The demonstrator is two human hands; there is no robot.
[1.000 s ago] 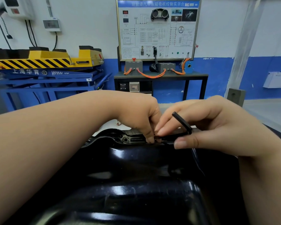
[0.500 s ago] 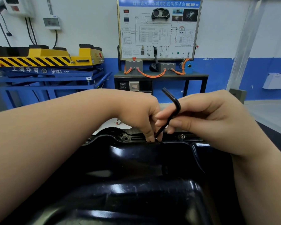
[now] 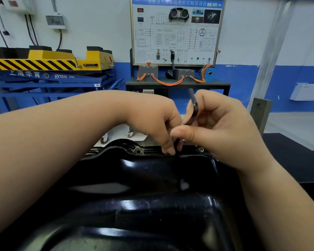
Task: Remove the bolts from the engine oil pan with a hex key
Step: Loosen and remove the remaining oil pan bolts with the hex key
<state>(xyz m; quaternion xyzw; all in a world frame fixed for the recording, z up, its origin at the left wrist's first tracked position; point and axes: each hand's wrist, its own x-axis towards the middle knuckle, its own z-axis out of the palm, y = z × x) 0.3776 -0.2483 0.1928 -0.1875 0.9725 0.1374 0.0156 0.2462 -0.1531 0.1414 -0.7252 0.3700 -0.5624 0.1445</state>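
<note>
A glossy black engine oil pan (image 3: 152, 178) fills the lower half of the head view. On its far flange I see an empty bolt hole (image 3: 138, 151) and a silver bolt (image 3: 200, 150) further right. My right hand (image 3: 221, 127) pinches a black hex key (image 3: 193, 107) between thumb and fingers, its short arm pointing up and its long arm running down to the flange. My left hand (image 3: 152, 122) has its fingertips curled at the key's lower end on the flange; the bolt there is hidden by the fingers.
Behind the pan stands a dark bench (image 3: 178, 84) with a wiring training board (image 3: 176, 29) and orange cables. A blue and yellow scissor lift (image 3: 49, 69) is at the left. A dark tabletop (image 3: 294, 156) lies to the right.
My right hand has turned the hex key: its short arm swung from lying low over the flange to standing upright. My left hand's fingertips have stayed at the key's lower end.
</note>
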